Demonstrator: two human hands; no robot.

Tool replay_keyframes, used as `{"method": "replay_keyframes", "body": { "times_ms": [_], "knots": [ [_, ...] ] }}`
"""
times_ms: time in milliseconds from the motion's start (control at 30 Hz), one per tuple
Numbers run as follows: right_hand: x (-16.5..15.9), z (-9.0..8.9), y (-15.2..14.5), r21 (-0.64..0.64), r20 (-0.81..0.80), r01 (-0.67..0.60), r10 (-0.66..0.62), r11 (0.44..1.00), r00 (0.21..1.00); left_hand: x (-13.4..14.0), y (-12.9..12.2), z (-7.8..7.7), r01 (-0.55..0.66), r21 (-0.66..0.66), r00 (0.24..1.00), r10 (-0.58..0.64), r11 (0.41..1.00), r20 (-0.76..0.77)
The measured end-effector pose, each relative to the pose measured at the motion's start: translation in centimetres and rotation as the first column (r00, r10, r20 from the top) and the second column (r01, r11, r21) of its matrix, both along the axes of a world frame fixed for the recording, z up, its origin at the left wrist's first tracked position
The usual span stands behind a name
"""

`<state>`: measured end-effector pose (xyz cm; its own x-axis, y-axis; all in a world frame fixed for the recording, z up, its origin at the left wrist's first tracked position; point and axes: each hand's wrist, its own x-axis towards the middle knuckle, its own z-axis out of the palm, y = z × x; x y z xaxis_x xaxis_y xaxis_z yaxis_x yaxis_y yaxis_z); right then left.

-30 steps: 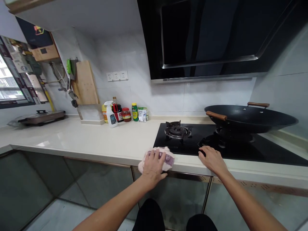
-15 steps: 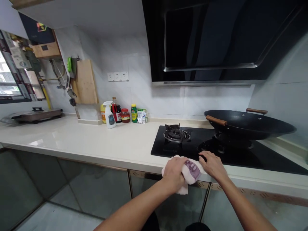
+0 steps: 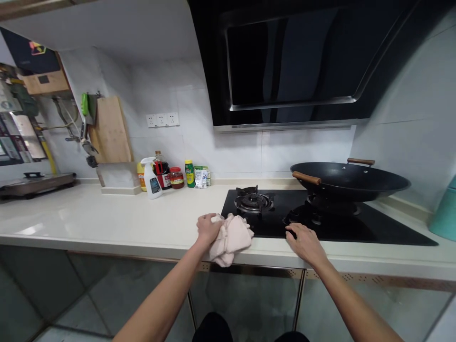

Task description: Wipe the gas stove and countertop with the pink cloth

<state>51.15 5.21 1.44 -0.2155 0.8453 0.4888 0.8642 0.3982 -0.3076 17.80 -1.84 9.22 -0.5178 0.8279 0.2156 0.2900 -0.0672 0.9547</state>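
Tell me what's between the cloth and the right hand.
In the head view, only the stove's front and a strip of counter separate the cloth from the right hand.

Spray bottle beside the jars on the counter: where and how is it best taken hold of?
Probably around its upright white body, just under the trigger head, coming from the front. The spray bottle stands on its base and narrows toward the neck, which should suit wrapped fingers. The yellow container and dark bottle stand close behind it, making the back a poor approach.
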Motion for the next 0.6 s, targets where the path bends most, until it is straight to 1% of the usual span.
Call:
{"method": "replay_keyframes", "body": {
  "times_ms": [33,100,133,167,200,233,300,333,367,400,467,500,533,567,600],
  "knots": [
    [0.0,0.1,0.0,-0.007,0.0,-0.001,0.001,1.0,1.0,-0.7,-0.2,0.0,-0.055,0.0,0.994,0.054,0.999,-0.096],
    [-0.1,0.2,-0.1,-0.014,-0.001,0.002,-0.002,1.0,1.0,-1.4,-0.7,0.2,-0.09,0.016,0.982,0.091,0.996,-0.167],
    [-0.1,0.2,-0.1,-0.014,0.001,0.005,-0.005,1.0,1.0,-1.3,-0.9,0.3,-0.08,0.027,0.976,0.084,0.996,-0.202],
    [0.0,0.2,-0.1,-0.013,0.005,0.009,-0.009,1.0,1.0,-1.0,-1.1,0.3,-0.044,0.038,0.968,0.052,0.998,-0.244],
    [0.0,0.2,-0.1,-0.011,0.01,0.013,-0.013,1.0,1.0,-0.5,-1.3,0.3,0.02,0.047,0.954,-0.005,0.999,-0.301],
    [0.0,0.2,-0.1,-0.008,0.014,0.017,-0.017,1.0,1.0,0.2,-1.4,0.2,0.104,0.046,0.926,-0.08,0.994,-0.369],
    [0.1,0.1,0.0,0.001,0.018,0.018,-0.018,1.0,1.0,1.7,-1.3,-0.4,0.264,-0.006,0.836,-0.232,0.964,-0.496],
    [0.1,0.0,0.0,0.007,0.017,0.017,-0.017,1.0,1.0,2.5,-1.1,-0.8,0.306,-0.04,0.798,-0.28,0.951,-0.534],
    [0.2,-0.1,0.1,0.012,0.017,0.014,-0.014,1.0,1.0,3.4,-0.8,-1.3,0.319,-0.063,0.782,-0.3,0.946,-0.547],
    [0.2,-0.2,0.1,0.016,0.019,0.01,-0.01,1.0,1.0,4.3,-0.5,-1.8,0.311,-0.064,0.792,-0.296,0.948,-0.535],
    [0.3,-0.5,0.3,0.023,0.035,0.005,-0.006,1.0,0.999,6.3,0.0,-3.0,0.319,-0.01,0.828,-0.284,0.948,-0.483],
    [0.4,-0.7,0.5,0.026,0.048,0.006,-0.007,1.0,0.999,7.6,0.2,-3.5,0.349,0.03,0.834,-0.296,0.937,-0.465],
    [0.5,-0.9,0.7,0.03,0.059,0.008,-0.01,1.0,0.998,9.0,0.4,-4.0,0.399,0.055,0.819,-0.328,0.915,-0.471],
    [0.6,-1.1,0.8,0.035,0.065,0.009,-0.011,0.999,0.998,10.4,0.5,-4.5,0.455,0.057,0.779,-0.366,0.889,-0.509],
    [0.7,-1.3,1.0,0.039,0.067,0.005,-0.008,0.999,0.998,11.9,0.6,-4.9,0.501,0.027,0.71,-0.393,0.865,-0.584]
  ]
}}
